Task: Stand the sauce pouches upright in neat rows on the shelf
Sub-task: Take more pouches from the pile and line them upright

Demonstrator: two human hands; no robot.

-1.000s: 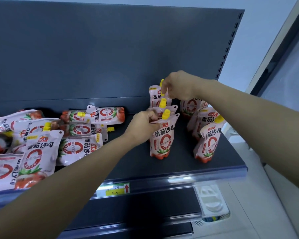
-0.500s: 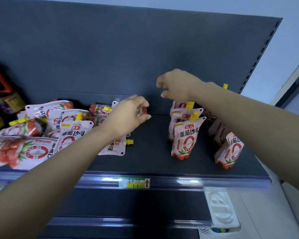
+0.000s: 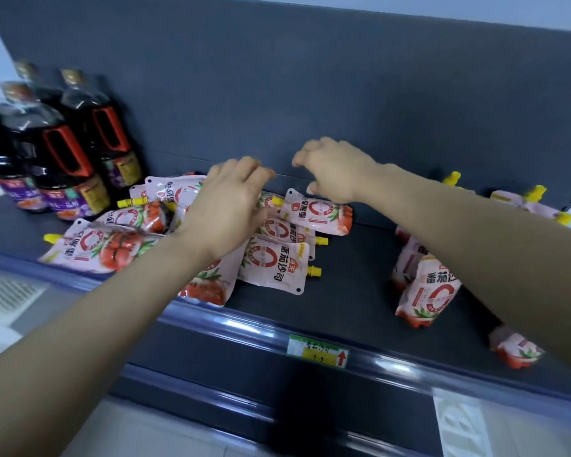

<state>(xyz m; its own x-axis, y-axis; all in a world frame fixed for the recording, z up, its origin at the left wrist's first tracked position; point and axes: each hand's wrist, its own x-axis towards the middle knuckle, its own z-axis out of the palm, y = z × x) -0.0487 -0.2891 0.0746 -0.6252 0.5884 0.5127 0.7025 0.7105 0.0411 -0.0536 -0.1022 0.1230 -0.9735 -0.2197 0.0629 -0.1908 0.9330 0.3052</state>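
The sauce pouches (image 3: 271,258) are soft, flexible packs, each with a stiff yellow cap (image 3: 314,271) at one top corner. Judged from their slack, bulging bodies, they are light, yield under pressure, and probably have a slick film surface. The firmest places to take hold are the spout and the flat sealed top edge; a grip on the belly would likely deform the pack.

Most pouches lie flat in an overlapping heap from the middle of the shelf (image 3: 343,291) toward its left end. A few stand upright (image 3: 429,288) near the right end, close to the front edge.

The left hand (image 3: 225,209) hovers over the heap, fingers spread apart, holding nothing. The right hand (image 3: 333,169) hangs above a flat pouch (image 3: 317,211) near the back panel, fingers curled but apart, empty.

Both forearms cover parts of the heap and of the upright rows, so neither can be counted. The dark bottles (image 3: 66,153) at the left end are motion-blurred.
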